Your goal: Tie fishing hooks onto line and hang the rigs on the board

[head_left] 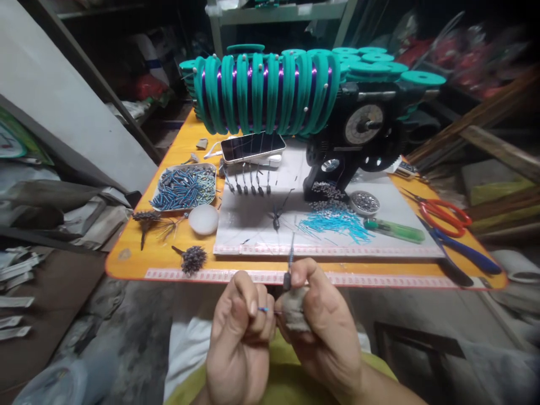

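Note:
My left hand [240, 334] is closed, with a small blue piece [263, 309] on a thin strand pinched at its fingertips. Just beside it, my right hand [329, 332] grips a rough greyish lump [296, 310]; whether this is cloth or something harder I cannot tell. Between that hand's thumb and forefinger, a dark stubby part [287, 280] with a coiled stem [291, 254] points upward. Both hands are in front of the table's near edge. A similar dark part with thin wires [276, 221] lies on the white board [253, 236] beyond them.
Teal spools of purple wire [270, 93] hang over the orange table [130, 256]. A phone [253, 147], a tray of coiled pieces [183, 187], blue tubes [337, 222], a green-handled tool [394, 229], red scissors [447, 216] and blue-handled pliers [468, 253] lie around.

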The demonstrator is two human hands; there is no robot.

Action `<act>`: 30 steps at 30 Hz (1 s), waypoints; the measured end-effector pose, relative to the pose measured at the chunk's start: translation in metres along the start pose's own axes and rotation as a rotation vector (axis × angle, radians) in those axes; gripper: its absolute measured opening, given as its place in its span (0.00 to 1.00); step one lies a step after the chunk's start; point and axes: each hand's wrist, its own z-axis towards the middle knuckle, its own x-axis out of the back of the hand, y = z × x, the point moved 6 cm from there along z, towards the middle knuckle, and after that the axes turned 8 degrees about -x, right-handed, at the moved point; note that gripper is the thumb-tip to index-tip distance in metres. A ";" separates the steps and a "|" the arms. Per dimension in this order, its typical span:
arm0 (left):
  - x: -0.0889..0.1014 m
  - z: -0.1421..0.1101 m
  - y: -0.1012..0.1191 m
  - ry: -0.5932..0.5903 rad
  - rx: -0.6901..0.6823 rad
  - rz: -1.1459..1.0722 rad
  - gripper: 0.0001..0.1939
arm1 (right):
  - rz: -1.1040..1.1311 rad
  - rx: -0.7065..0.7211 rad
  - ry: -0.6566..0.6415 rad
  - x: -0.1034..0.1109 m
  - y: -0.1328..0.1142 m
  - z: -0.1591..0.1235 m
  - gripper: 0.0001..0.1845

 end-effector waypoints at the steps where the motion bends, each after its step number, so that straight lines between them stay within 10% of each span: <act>1: -0.001 0.000 -0.002 0.019 0.017 -0.050 0.20 | 0.069 -0.020 -0.010 -0.002 0.000 0.002 0.27; 7: 0.003 0.005 -0.002 0.046 -0.043 -0.116 0.18 | 0.092 0.009 0.082 0.007 -0.008 0.006 0.26; 13: 0.014 0.007 0.027 -0.087 -0.420 0.370 0.16 | -0.979 0.428 0.030 0.000 -0.042 -0.003 0.21; 16: 0.028 0.000 0.027 -0.036 -0.508 0.532 0.12 | -1.169 0.673 0.047 0.012 -0.074 -0.020 0.27; 18: 0.038 -0.006 0.020 -0.017 -0.476 0.562 0.12 | -1.148 0.692 0.226 0.049 -0.105 -0.035 0.23; 22: 0.056 -0.017 0.011 0.089 -0.363 0.625 0.15 | -1.561 0.526 1.031 0.161 -0.183 -0.078 0.24; 26: 0.054 -0.019 0.007 0.153 -0.205 0.593 0.17 | -1.667 0.434 1.017 0.246 -0.223 -0.088 0.25; 30: 0.046 -0.019 0.002 0.167 -0.078 0.536 0.21 | -1.712 0.415 1.009 0.274 -0.228 -0.085 0.25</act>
